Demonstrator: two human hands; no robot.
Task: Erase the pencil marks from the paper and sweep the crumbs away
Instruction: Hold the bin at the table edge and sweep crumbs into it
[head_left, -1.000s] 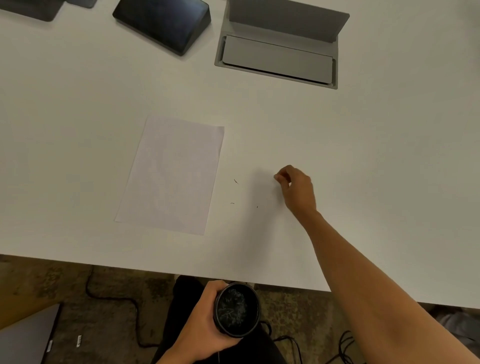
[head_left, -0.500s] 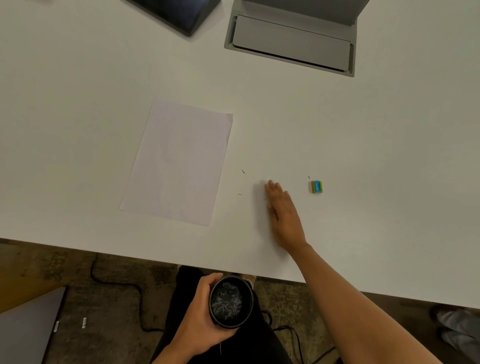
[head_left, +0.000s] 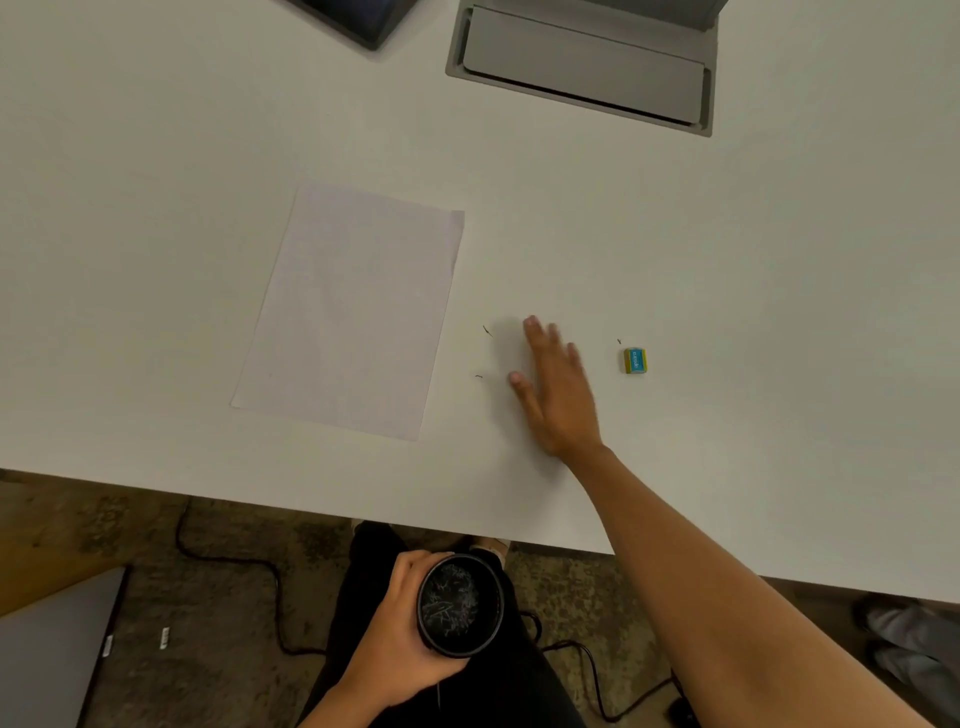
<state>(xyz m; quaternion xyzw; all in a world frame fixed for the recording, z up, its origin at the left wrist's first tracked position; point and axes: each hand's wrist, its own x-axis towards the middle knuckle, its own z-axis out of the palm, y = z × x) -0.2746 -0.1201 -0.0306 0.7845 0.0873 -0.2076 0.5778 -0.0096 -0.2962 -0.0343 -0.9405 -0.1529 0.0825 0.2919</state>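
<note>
A white sheet of paper (head_left: 353, 312) lies flat on the white table (head_left: 727, 260), with no marks that I can make out. My right hand (head_left: 558, 389) rests flat on the table to the paper's right, fingers spread and empty. Dark eraser crumbs (head_left: 487, 331) lie between the hand and the paper. A small blue and yellow eraser (head_left: 635, 360) sits to the right of the hand, with one more crumb (head_left: 618, 341) beside it. Below the table edge, my left hand (head_left: 400, 639) holds a black round cup (head_left: 461, 605) with crumbs inside.
A grey cable hatch with its lid raised (head_left: 582, 67) is set in the table at the back. A dark device (head_left: 353, 18) lies at the top left. Cables (head_left: 234, 561) run over the floor, and a grey laptop (head_left: 47, 649) lies at the lower left.
My right hand has let go of the eraser, which now lies on the table, and has moved left and opened flat near the crumbs. The cup stays below the table edge.
</note>
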